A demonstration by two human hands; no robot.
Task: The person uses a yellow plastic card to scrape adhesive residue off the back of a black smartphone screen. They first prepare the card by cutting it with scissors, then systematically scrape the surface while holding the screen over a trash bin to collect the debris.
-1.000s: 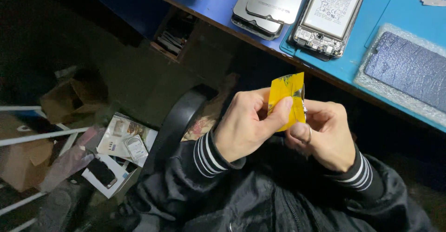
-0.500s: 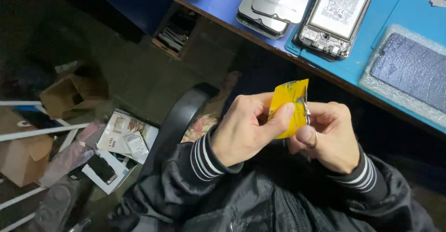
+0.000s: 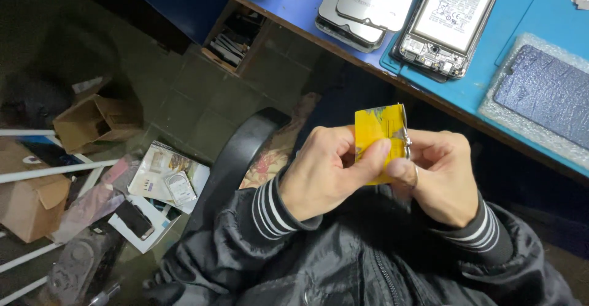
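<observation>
I hold a small yellow packet [image 3: 373, 135] in front of my chest with both hands. My left hand [image 3: 328, 174] pinches its lower left side, thumb across the front. My right hand [image 3: 445, 177] grips the right edge, where a thin metal tool [image 3: 405, 135] lies against the packet; I cannot tell what kind of tool it is. Both sleeves are black with white-striped cuffs.
A blue table [image 3: 491, 85] runs along the top right. On it lie an opened phone [image 3: 451, 21], screen panels [image 3: 368, 5] and a dark back cover on bubble wrap [image 3: 543, 91]. A black chair arm [image 3: 236, 159] is at my left. Cardboard boxes [image 3: 92, 119] and papers [image 3: 162, 180] litter the floor.
The hands and the packet have drifted slightly lower and to the right in view. The grip on the packet is the same, with small finger shifts at its right edge.
</observation>
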